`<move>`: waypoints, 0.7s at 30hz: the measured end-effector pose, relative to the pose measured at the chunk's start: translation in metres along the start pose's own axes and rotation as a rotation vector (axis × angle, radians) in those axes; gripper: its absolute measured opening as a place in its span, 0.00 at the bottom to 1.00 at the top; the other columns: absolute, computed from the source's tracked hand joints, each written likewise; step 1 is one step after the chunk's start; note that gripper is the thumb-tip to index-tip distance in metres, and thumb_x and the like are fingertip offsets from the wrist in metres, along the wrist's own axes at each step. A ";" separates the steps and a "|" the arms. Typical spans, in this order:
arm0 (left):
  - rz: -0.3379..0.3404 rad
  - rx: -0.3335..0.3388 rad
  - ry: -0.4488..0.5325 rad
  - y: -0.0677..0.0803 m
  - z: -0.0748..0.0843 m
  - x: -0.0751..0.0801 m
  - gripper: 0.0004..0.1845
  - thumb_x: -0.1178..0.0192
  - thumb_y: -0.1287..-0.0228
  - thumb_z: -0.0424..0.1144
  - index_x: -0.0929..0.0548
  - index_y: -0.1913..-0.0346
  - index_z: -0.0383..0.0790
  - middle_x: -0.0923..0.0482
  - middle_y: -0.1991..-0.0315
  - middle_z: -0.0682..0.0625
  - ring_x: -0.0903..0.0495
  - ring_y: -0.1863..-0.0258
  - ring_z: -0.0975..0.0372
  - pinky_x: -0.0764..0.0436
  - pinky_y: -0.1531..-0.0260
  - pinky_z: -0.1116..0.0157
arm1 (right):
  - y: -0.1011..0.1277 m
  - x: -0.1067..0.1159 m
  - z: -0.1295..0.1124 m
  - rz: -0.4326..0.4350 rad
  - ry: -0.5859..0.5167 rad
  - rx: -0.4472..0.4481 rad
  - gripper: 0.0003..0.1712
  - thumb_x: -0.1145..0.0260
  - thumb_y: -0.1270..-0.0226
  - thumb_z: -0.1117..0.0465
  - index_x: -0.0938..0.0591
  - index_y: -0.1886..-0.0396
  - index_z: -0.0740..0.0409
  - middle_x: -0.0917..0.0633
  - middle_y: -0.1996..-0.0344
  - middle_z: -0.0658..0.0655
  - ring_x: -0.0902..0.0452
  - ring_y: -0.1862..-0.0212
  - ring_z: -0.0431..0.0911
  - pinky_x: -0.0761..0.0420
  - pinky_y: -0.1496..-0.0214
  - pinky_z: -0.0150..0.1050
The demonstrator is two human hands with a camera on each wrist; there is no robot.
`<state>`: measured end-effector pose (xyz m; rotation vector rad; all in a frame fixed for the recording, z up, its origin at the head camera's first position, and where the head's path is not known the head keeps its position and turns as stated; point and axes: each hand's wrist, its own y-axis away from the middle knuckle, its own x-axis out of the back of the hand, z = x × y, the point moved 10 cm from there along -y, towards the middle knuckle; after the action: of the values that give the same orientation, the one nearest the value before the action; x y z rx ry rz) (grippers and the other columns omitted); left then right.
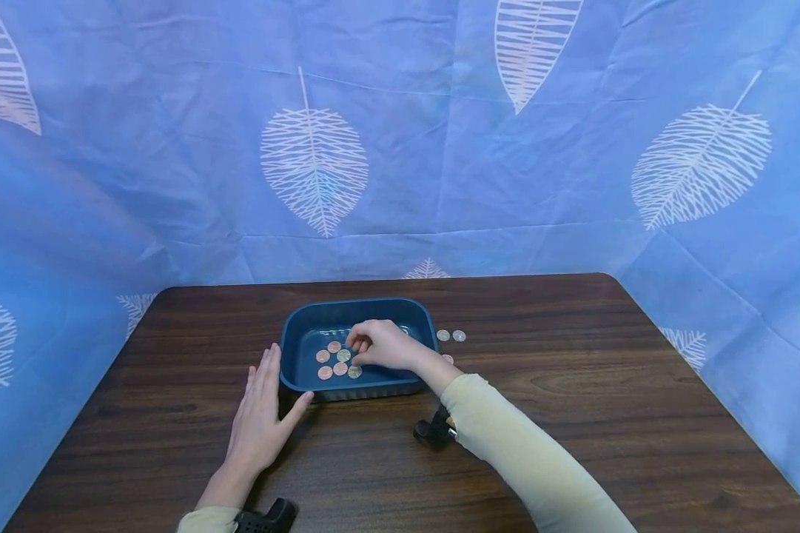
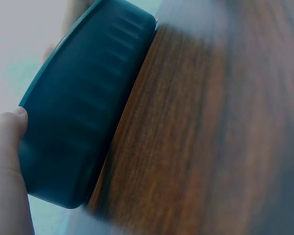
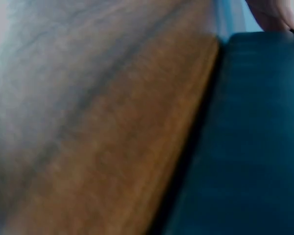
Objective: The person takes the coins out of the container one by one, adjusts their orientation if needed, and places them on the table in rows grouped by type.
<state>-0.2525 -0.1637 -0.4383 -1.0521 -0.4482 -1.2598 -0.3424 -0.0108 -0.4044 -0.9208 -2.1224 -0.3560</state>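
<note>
A dark blue rectangular tray (image 1: 296, 326) sits on the table. Several coins lie on its floor, some copper, like the coin (image 1: 325, 373), and some paler, like the coin (image 1: 343, 355). My right hand (image 1: 386, 346) reaches over the tray's right side with curled fingers, its thumb and fingertips close above the coins. I cannot tell whether a coin is between them. My left hand (image 1: 260, 411) lies along the tray's left side, fingers extended, thumb at the near left corner. In the left wrist view, the left thumb (image 2: 12, 125) touches the rim.
Two silvery coins (image 1: 451, 335) lie on the table just right of the tray. A copper coin (image 1: 448, 358) shows partly behind the right wrist. The brown wooden table (image 1: 573, 355) has rounded far corners, and a blue leaf-patterned cloth (image 1: 406, 163) hangs behind it.
</note>
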 end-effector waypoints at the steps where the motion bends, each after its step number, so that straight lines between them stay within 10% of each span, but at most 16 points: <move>1: -0.001 -0.001 0.000 0.000 0.000 0.000 0.47 0.44 0.36 0.59 0.52 0.24 0.38 0.52 0.25 0.41 0.52 0.27 0.47 0.55 0.30 0.51 | -0.001 -0.004 0.002 -0.014 0.020 -0.015 0.12 0.30 0.40 0.66 0.18 0.57 0.64 0.19 0.65 0.56 0.25 0.66 0.40 0.23 0.62 0.29; 21: -0.005 0.013 0.002 -0.001 0.000 0.000 0.47 0.43 0.36 0.59 0.51 0.25 0.37 0.52 0.26 0.40 0.50 0.28 0.46 0.51 0.31 0.46 | -0.003 -0.024 0.015 -0.122 0.096 -0.142 0.06 0.29 0.42 0.65 0.17 0.66 0.58 0.22 0.74 0.48 0.29 0.72 0.39 0.26 0.64 0.32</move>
<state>-0.2532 -0.1639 -0.4382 -1.0398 -0.4571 -1.2602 -0.3427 -0.0170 -0.4323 -0.8382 -2.0908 -0.6078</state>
